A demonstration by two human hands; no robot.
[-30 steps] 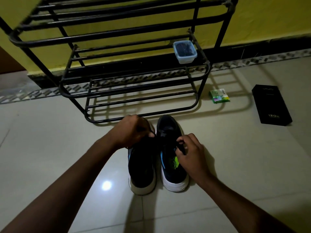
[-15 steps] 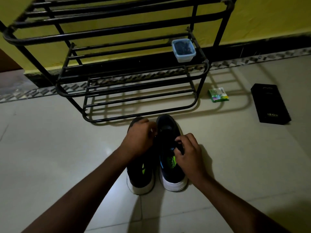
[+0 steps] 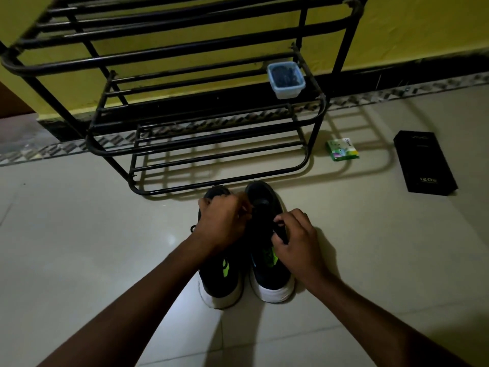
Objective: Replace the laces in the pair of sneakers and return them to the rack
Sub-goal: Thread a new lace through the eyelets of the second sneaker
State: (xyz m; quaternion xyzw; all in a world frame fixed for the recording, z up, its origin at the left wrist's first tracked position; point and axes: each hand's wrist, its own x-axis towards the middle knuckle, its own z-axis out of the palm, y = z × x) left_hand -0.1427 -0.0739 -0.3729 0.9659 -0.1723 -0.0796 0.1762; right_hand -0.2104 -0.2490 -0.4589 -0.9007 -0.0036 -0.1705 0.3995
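left hand (image 3: 225, 221) slid toward 3 o'clock off left sneaker (image 3: 219, 284), joins right hand (image 3: 299, 245) pinching, I think, the right sneaker (image 3: 270, 282) lace (image 3: 281, 231) — lacing unfinished, rack (image 3: 219, 181) at 12 o'clock.

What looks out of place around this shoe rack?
A green packet and a black box lie loose on the floor right of the rack, and a plastic tub sits on it where shoes would go. Nothing looks spilled or damaged.

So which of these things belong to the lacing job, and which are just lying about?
Job: left sneaker, right sneaker, lace pinched by right hand, left hand, rack.
Lying about: plastic tub on the rack (contents unclear), green packet, black box.
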